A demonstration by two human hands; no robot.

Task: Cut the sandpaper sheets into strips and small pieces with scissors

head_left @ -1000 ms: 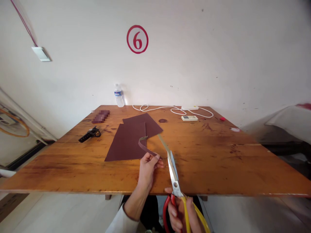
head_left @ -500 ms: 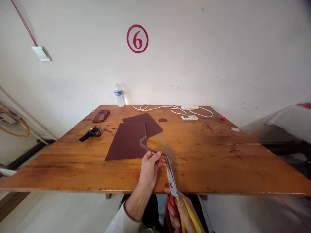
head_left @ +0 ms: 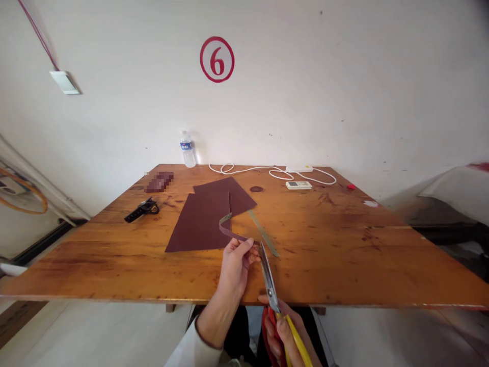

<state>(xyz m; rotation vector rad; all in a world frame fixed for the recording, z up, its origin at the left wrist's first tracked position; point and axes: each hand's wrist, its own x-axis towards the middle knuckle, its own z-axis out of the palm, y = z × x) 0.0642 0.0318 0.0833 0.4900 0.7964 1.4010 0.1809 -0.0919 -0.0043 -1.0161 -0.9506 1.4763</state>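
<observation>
My left hand [head_left: 237,265] pinches one end of a narrow maroon strip [head_left: 229,232] between thumb and fingers. The strip curls up and back over the maroon sheets, its greyish underside showing near the far end. In my right hand [head_left: 288,326] are scissors [head_left: 269,285] with one red and one yellow handle. Their blades point away from me and look nearly closed, tips right beside the strip's pinched end. Two maroon sheets, a nearer one [head_left: 198,224] and a farther one [head_left: 233,193], overlap on the table. A greenish-grey strip [head_left: 263,233] lies flat to their right.
On the wooden table [head_left: 344,265], a black strap-like object [head_left: 141,209] and a blurred dark red item [head_left: 159,182] lie left. A water bottle [head_left: 187,149] stands by the wall. A white power strip [head_left: 298,169] with its cord and a pale remote-like device [head_left: 298,185] lie at the back.
The scissor handles have come closer together and the blades have narrowed at the strip's end. My left hand has hardly moved.
</observation>
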